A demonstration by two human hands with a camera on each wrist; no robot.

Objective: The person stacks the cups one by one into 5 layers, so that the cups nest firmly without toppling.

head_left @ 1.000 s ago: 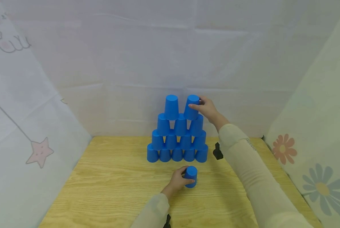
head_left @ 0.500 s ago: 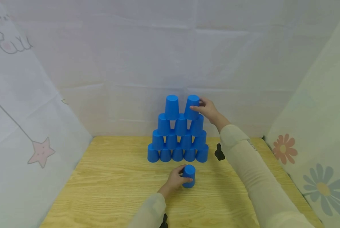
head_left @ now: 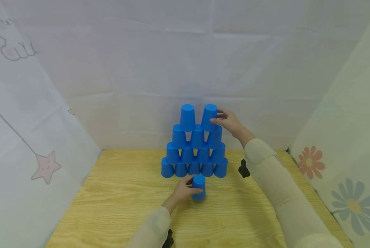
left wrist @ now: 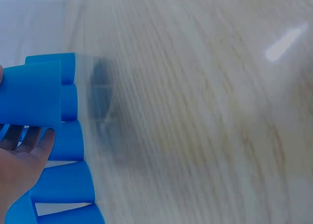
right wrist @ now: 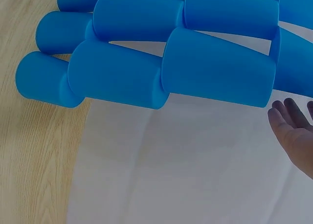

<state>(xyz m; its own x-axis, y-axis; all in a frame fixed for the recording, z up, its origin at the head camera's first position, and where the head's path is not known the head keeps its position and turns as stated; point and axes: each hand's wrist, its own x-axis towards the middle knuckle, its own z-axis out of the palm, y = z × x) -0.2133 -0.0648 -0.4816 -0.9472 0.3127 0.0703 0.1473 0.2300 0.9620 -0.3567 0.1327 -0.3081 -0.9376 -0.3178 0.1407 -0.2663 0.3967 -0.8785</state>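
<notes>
Upside-down blue cups stand in a stacked pyramid (head_left: 187, 153), with two cups on its top row. My right hand (head_left: 231, 122) is at the right-hand top cup (head_left: 209, 119), its thumb overlapping the cup's side in the head view. In the right wrist view, a narrow gap shows between the fingers (right wrist: 283, 121) and that cup (right wrist: 296, 62). My left hand (head_left: 181, 191) grips another upside-down blue cup (head_left: 198, 188) in front of the bottom row. Seen from the left wrist, its fingers (left wrist: 45, 143) curl along this cup's side.
The pyramid stands on a wood-grain table (head_left: 116, 193) near a pale cloth backdrop (head_left: 141, 69). Printed cloths hang at the left and right sides. A small black piece (head_left: 243, 168) shows beside the right sleeve (head_left: 275, 179), another (head_left: 169, 238) beside the left sleeve.
My left hand has carried its cup leftward and slightly closer to the pyramid. The right hand has drawn back a little to the right from the top cup, which stays in place.
</notes>
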